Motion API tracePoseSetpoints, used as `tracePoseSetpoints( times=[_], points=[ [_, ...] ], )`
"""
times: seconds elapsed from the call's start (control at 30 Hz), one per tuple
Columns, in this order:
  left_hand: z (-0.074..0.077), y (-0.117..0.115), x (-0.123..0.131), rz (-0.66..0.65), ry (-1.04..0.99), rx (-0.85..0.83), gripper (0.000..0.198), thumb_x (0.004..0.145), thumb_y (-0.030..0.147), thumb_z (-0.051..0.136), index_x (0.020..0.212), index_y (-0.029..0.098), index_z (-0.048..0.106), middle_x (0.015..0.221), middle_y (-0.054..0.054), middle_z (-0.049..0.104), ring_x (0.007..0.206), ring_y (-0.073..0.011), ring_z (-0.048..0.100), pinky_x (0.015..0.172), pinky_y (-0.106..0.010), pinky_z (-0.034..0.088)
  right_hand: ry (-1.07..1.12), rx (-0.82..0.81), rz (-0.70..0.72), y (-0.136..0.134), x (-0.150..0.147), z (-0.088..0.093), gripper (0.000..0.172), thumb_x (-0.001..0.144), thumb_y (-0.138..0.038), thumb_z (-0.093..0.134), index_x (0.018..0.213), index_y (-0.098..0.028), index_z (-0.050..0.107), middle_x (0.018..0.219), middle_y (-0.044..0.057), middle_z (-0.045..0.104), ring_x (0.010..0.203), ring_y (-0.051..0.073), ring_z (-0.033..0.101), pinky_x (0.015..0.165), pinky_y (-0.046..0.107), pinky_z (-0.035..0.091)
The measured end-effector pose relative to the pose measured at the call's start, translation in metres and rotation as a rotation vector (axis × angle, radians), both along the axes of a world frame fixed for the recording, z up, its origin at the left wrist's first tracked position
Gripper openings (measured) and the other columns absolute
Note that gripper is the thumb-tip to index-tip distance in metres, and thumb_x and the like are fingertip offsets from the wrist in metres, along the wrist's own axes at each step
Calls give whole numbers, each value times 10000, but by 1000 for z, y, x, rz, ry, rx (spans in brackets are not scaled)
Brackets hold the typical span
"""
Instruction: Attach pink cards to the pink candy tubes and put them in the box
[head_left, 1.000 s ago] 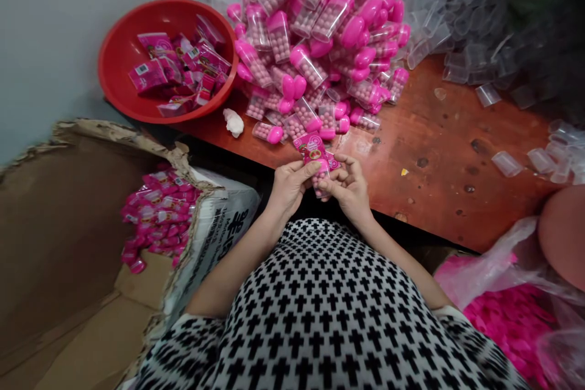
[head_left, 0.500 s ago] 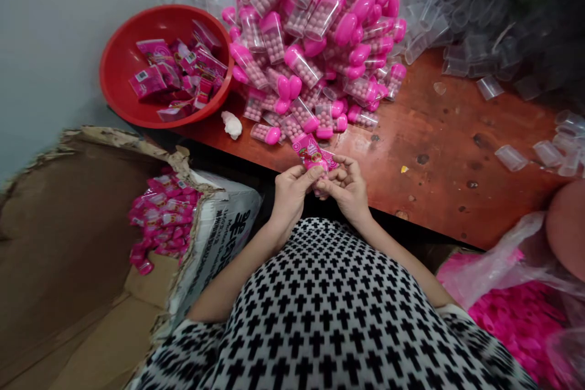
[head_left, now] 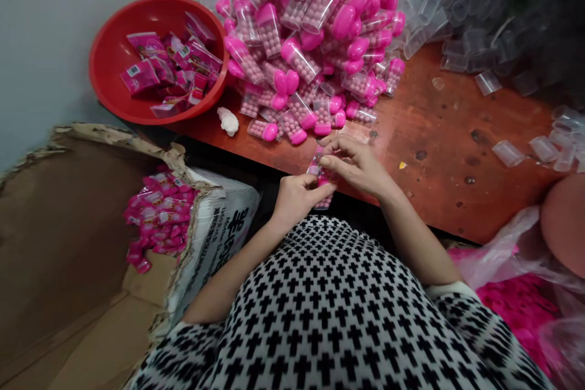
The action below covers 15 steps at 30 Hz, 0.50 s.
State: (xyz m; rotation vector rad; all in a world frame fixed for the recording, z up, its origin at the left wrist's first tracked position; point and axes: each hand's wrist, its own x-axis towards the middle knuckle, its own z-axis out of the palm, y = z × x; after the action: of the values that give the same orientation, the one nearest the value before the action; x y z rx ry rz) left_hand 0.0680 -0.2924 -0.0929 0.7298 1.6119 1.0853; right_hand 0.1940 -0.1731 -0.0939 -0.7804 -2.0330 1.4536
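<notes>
My left hand [head_left: 295,200] is closed, its thumb and fingers pinching a small clear candy bottle [head_left: 324,202] with pink beads in it, held just off the table's front edge. A printed pink wrapper [head_left: 314,169] rises from the bottle's far end. My right hand [head_left: 359,164] comes over from the right, its thumb and fingers closed on the wrapper's upper part and hiding some of it. Beyond my hands lies a big heap of similar pink-capped candy bottles [head_left: 299,62].
A red bowl [head_left: 103,70] of pink printed packets stands at the table's left. Below it, a torn cardboard box [head_left: 68,207] holds wrapped pink pieces [head_left: 162,213]. Clear empty tubes [head_left: 507,153] lie on the right of the table [head_left: 439,195]. Pink parts [head_left: 521,311] fill a plastic bag.
The wrapper, earlier lying across both hands with its print facing up, now stands narrow above the bottle. My right hand has turned and moved over its upper end. The view has shifted slightly.
</notes>
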Motion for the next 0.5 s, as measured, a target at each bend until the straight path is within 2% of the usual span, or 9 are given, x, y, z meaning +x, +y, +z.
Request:
tracePoseSetpoints(
  times=[0.07, 0.13, 0.2, 0.27, 0.37, 0.43, 0.5],
  points=[
    [3, 0, 1, 22, -31, -6, 216, 663, 239, 824, 517, 151, 691, 490, 9, 626, 461, -111, 558, 486, -212, 426, 31, -37, -4, 1, -9, -4, 369, 848, -539, 678, 716, -198, 629, 967, 55, 696, 945, 196, 638, 907, 385, 497],
    [2, 0, 0, 63, -160, -19, 194, 665, 271, 835, 572, 146, 718, 531, -10, 659, 470, -121, 580, 503, -226, 463, 97, -62, -106, -4, -15, -9, 358, 849, -530, 679, 711, -205, 621, 940, 46, 693, 927, 190, 635, 900, 377, 501],
    [-1, 0, -3, 145, -280, 10, 239, 663, 339, 852, 620, 137, 732, 568, -30, 677, 482, -122, 584, 514, -235, 483, 158, -83, -243, -12, -16, -14, 314, 833, -532, 696, 821, -220, 655, 1014, 47, 693, 964, 191, 638, 903, 372, 511],
    [-5, 1, -7, 287, -379, 76, 315, 637, 402, 874, 624, 130, 717, 592, -31, 674, 504, -111, 578, 529, -230, 486, 171, -132, -332, -22, -12, -16, 353, 797, -541, 729, 959, -235, 660, 1055, 43, 689, 942, 181, 647, 860, 351, 538],
    [-10, 7, -10, 486, -514, 170, 381, 558, 418, 919, 635, 123, 690, 633, -13, 665, 562, -92, 578, 585, -215, 498, 144, -353, -261, -41, -5, -19, 462, 714, -531, 806, 1016, -231, 628, 926, 16, 702, 794, 149, 664, 721, 299, 570],
    [-10, 10, -10, 522, -579, 199, 403, 539, 415, 929, 662, 116, 688, 653, -8, 659, 592, -87, 579, 620, -212, 504, 147, -525, -193, -53, -4, -20, 476, 667, -500, 849, 963, -217, 607, 822, -7, 702, 715, 131, 668, 658, 272, 577],
    [-10, 13, -9, 512, -625, 209, 420, 546, 429, 925, 680, 112, 683, 669, -11, 658, 613, -92, 586, 642, -219, 510, 163, -614, -198, -61, -5, -21, 457, 658, -474, 861, 915, -205, 596, 755, -22, 699, 651, 117, 667, 620, 260, 584]
  ],
)
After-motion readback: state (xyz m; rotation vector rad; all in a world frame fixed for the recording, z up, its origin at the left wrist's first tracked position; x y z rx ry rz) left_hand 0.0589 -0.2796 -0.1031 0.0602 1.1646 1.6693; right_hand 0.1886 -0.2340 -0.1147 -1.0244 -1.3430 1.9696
